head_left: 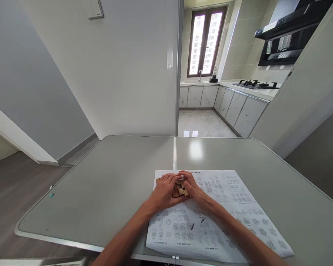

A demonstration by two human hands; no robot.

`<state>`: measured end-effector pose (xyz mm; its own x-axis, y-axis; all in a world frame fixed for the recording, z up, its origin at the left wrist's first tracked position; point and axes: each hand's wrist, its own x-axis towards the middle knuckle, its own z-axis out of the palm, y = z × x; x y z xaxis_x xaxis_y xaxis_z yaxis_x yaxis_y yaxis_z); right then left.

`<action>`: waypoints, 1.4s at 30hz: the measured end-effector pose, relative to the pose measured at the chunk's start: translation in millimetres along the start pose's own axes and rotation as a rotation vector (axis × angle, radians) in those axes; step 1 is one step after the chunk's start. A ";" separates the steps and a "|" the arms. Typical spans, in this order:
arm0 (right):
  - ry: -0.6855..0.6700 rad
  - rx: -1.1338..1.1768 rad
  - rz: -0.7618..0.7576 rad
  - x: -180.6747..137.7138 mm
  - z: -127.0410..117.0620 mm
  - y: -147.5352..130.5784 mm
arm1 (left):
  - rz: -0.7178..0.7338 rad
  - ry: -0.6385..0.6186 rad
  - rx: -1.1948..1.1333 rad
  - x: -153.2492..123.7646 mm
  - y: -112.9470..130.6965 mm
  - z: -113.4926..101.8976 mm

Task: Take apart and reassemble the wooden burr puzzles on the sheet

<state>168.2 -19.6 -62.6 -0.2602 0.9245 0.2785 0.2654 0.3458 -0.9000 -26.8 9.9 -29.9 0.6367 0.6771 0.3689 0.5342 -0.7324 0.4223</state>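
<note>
A wooden block puzzle [180, 191] in light and dark brown pieces rests over a printed sheet [224, 218]. My left hand [164, 192] curves round its left side, with the thumb along the near edge and the fingers over the far side. My right hand [192, 187] holds it from the right, fingertips meeting the left ones at the top. Both hands are closed about the puzzle, and its outer parts are hidden under the fingers. A bit of brown wood shows beyond the left knuckles. Rows of small assembly drawings and short text cover the paper.
The grey folding table [122, 177] has a centre seam and rounded corners. A small teal bit [51, 195] lies near its left edge. Beyond stand a white wall panel [138, 74] and a kitchen with a gas stove [256, 84].
</note>
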 end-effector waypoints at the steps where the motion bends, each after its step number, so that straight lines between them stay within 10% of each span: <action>1: 0.020 0.022 0.004 0.5 1.6 1.8 | -0.001 -0.003 0.010 -0.3 0.3 0.3; 42: 0.034 0.413 0.210 1.6 -4.6 -6.9 | -0.032 0.021 0.076 3.0 18.7 16.6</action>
<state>170.2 -19.7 -54.4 -0.2082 0.9748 0.0802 -0.0847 0.0637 -0.9944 -5.6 -3.0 -34.7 0.6077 0.7008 0.3736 0.5948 -0.7134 0.3705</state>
